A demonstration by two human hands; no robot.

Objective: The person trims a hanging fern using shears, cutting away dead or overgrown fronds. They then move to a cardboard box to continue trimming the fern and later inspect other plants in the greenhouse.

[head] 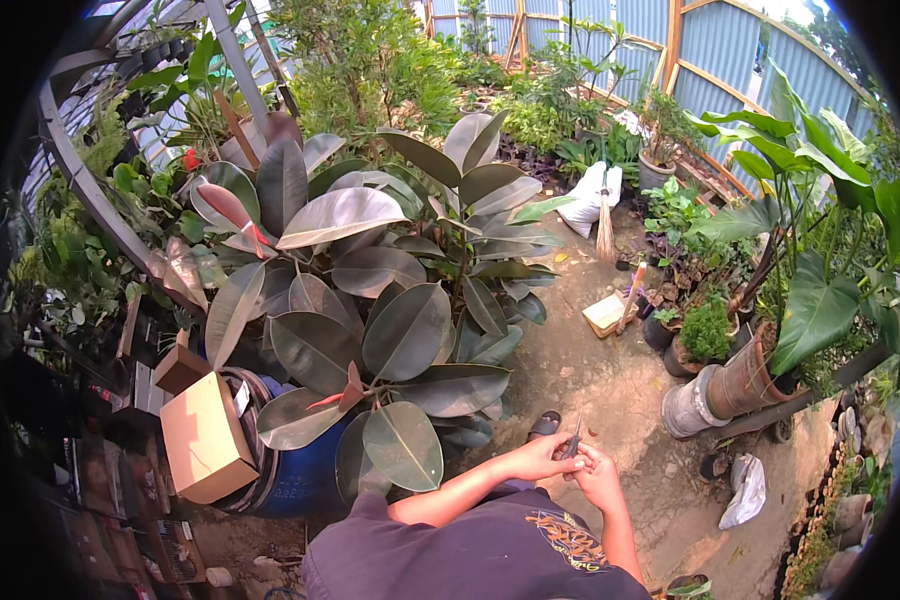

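My left hand (541,459) and my right hand (600,477) meet in front of my dark T-shirt. Between them is a small pair of dark-handled scissors (571,447), its narrow blades pointing away from me. Fingers of both hands close about the handles, hiding part of them. To the left of my hands spreads a rubber plant (405,330) with broad dark leaves and reddish new-leaf sheaths. Its lower leaves hang close to my left forearm. Beyond my hands, a dark sandal (545,426) shows on a foot on the ground.
At left, a cardboard box (206,439) rests against a blue drum (300,480). Clay pots (742,386) and large-leaved plants line the right side. A broom (605,229), a white sack (586,199) and a dustpan-like object (606,313) lie along the dirt path (562,360).
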